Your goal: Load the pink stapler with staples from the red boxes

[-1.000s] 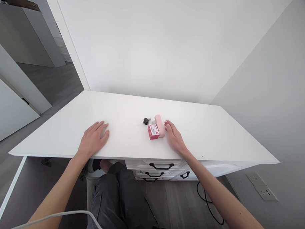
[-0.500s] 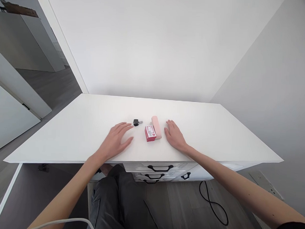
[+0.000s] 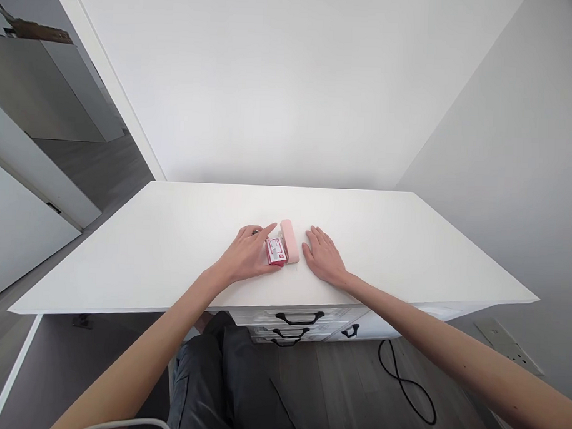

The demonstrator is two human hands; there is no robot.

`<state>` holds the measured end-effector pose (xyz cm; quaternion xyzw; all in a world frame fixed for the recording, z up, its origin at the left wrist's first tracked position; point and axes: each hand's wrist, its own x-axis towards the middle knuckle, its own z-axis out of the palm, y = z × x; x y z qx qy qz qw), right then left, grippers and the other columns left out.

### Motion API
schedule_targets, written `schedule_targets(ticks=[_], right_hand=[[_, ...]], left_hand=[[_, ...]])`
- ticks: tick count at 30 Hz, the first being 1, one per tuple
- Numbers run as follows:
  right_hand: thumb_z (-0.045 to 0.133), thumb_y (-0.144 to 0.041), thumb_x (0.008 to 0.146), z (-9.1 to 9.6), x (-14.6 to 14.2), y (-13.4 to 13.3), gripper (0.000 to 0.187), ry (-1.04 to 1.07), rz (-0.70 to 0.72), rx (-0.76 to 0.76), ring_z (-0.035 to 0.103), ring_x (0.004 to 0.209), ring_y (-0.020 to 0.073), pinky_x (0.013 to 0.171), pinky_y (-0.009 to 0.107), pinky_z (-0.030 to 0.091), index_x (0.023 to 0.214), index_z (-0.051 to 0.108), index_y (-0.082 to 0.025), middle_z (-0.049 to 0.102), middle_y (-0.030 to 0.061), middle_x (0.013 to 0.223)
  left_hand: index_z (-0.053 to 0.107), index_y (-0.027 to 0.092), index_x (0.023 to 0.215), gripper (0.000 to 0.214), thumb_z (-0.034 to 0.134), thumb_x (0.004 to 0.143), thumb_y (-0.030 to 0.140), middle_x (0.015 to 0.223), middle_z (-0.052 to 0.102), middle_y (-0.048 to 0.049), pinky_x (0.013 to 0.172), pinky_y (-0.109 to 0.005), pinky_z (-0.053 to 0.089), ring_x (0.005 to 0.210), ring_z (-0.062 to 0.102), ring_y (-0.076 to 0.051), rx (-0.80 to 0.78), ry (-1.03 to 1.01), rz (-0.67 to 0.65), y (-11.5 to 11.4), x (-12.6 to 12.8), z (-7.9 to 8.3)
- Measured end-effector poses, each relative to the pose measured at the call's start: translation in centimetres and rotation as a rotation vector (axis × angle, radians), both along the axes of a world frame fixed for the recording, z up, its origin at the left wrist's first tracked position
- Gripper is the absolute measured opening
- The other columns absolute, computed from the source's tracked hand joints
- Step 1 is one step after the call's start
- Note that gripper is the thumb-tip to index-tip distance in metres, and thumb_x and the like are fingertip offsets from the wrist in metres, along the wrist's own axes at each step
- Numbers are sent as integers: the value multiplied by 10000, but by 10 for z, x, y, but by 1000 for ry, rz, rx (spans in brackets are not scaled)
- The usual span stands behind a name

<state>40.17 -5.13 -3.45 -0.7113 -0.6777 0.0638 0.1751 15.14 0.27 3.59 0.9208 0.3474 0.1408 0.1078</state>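
Note:
My left hand (image 3: pixel 247 254) reaches around a small red-and-white box (image 3: pixel 276 250), thumb by its near edge and index finger stretched past its far edge. The fingers are spread, and I see no firm grip. Beneath them a dark bit of the keys (image 3: pixel 255 232) shows; the rest is covered. Against the box's right side lies a long, rounded pink object (image 3: pixel 289 241), which looks like a stapler. To the right of it, my right hand (image 3: pixel 325 256) rests flat on the white tabletop (image 3: pixel 383 243), holding nothing.
A white wall (image 3: pixel 281 89) rises behind the table. Under the front edge are drawers with black handles (image 3: pixel 300 318). A black cable (image 3: pixel 406 380) loops on the floor, and a white cable (image 3: pixel 123 423) crosses near my left forearm.
My left hand has moved right, over the keys and around the box. My right hand stays flat beside the pink object. The view has shifted slightly.

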Motion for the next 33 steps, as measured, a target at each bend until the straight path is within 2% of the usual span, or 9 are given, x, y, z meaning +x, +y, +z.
schedule_targets(ticks=[3,5,8,12,16,23,33], right_hand=[[278,-393,1117,0,0,-1,626,0,3,2,242,1661,293,1354,469,195,1615,430,-47,327,178,1763],[278,-393,1115,-1,0,-2,628,0,8,6,241,1661,299,1354,472,197,1612,433,-42,330,180,1761],[277,-387,1114,-3,1,-2,630,-5,12,11,249,1658,310,1356,474,198,1606,440,-29,339,185,1756],[284,-385,1112,-5,0,-3,626,-13,6,12,253,1656,313,1356,473,199,1598,452,-28,346,185,1753],[281,-384,1113,-4,0,-4,620,-15,1,7,251,1658,303,1353,479,211,1598,450,-36,346,180,1754],[294,-384,1108,-4,0,-5,604,-2,-3,24,272,1651,298,1343,487,229,1591,460,-62,366,172,1747],[295,-395,1104,-8,2,-5,605,4,3,34,271,1649,304,1339,495,232,1580,472,-67,370,177,1744]], left_hand=[[377,207,1639,1004,752,832,672,1394,683,-147,1173,-538,425,1421,489,-387,-24,-94,55,-4,-20,2],[390,236,1627,991,747,827,701,1377,682,-132,1161,-534,444,1387,529,-374,-23,-190,138,-4,-40,4],[406,253,1610,997,767,801,710,1376,667,-128,1170,-529,444,1368,568,-362,-15,-329,339,2,-75,5],[403,243,1613,1083,807,735,730,1384,659,-151,1141,-514,475,1356,593,-371,-66,-441,632,18,-115,-3],[394,233,1624,1143,820,695,746,1419,644,-171,1140,-497,482,1333,612,-356,-139,-434,781,34,-136,-10],[382,220,1629,1167,831,687,741,1510,598,-186,1129,-486,505,1295,635,-337,-185,-440,817,45,-150,-8],[381,309,1633,1155,839,673,757,1541,609,-136,1150,-539,506,1407,578,-384,-192,-277,769,34,-194,-6]])
